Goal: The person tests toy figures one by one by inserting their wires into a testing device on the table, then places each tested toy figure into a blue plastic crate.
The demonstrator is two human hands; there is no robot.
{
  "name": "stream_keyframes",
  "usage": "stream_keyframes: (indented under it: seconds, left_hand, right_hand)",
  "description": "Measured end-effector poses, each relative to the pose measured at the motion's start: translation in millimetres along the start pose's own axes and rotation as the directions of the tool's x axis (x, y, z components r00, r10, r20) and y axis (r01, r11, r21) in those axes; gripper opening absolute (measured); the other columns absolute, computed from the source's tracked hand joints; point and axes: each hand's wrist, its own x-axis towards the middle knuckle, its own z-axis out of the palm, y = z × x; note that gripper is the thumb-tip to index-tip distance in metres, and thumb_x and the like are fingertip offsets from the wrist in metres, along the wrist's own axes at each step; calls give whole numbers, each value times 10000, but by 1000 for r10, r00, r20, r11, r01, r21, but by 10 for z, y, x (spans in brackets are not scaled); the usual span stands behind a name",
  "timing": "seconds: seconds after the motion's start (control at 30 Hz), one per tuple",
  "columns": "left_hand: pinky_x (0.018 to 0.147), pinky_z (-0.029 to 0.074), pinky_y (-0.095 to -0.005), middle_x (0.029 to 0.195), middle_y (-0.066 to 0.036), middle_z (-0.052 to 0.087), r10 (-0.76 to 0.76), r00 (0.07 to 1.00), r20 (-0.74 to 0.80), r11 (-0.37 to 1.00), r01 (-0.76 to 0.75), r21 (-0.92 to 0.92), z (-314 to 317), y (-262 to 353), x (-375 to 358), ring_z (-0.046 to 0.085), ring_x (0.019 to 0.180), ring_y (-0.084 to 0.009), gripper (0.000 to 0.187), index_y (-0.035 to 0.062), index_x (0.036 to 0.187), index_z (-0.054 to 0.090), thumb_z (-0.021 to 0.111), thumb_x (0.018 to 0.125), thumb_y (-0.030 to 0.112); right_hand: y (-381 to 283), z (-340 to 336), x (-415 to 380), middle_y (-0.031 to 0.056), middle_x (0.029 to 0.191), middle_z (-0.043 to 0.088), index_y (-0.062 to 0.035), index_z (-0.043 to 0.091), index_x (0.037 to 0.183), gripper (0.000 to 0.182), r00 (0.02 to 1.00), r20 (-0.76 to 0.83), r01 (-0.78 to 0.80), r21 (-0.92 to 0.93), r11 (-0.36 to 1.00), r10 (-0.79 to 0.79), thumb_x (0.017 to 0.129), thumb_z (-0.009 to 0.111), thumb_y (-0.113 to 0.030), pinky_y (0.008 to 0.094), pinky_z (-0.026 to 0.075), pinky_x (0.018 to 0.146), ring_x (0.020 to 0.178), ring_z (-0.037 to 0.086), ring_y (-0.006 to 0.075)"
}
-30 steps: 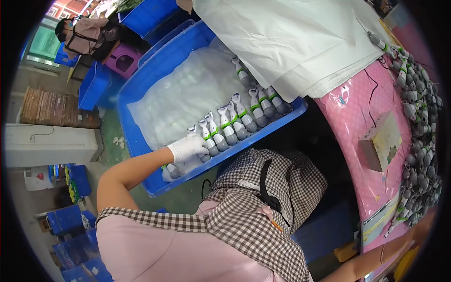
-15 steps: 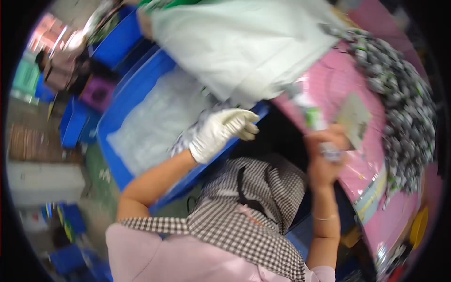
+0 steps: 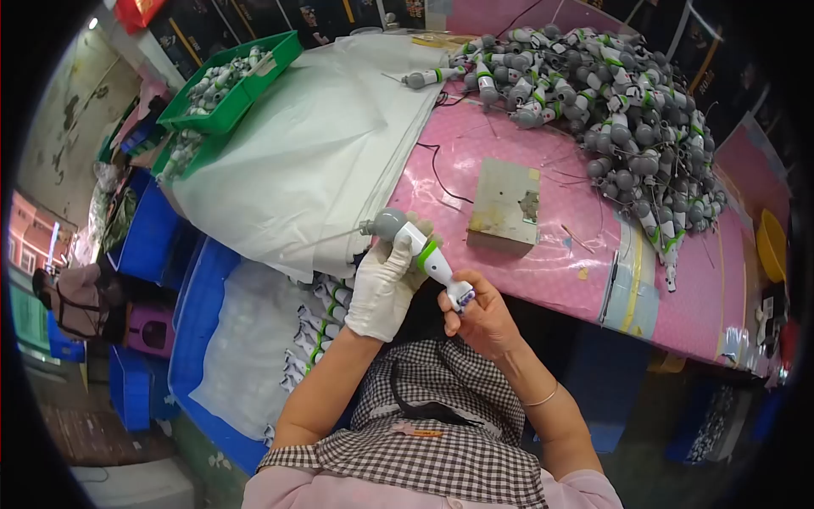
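Over the pink table's near edge, both hands now grip one grey-and-white device — gloved left hand moved from the blue bin onto its body, bare right hand pinching its lower tip — suggesting inspection starting.

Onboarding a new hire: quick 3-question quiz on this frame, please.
1. True or false: both hands wear gloves.
2. What lies on the pink table between the person and the pile of devices? A) metal block B) scissors C) cup
3. Which colour is the band on the held device?

Key:
1. False: the left hand is gloved, the right hand bare.
2. A, the metal block.
3. Green.
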Motion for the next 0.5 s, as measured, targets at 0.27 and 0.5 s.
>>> stream_keyframes:
  seconds: [0.27,0.5]
  left_hand:
    - [823,502,-347,1131,-127,566,-168,984,58,968,176,-181,174,19,13,592,938,-222,538,45,1285,426,355,959,468]
    - [648,479,-298,930,-107,599,-367,925,101,929,358,94,312,-243,-20,577,743,-191,620,36,1249,458,277,948,548]
  right_hand:
    - [-323,232,-80,73,961,578,-65,686,997,313,953,197,266,-910,318,-232,704,723,39,205,419,621,700,507,76]
    - [-914,124,-47,146,1030,653,69,498,1216,387,904,-367,-44,-593,804,-221,959,473,-219,219,534,550,577,626,128]
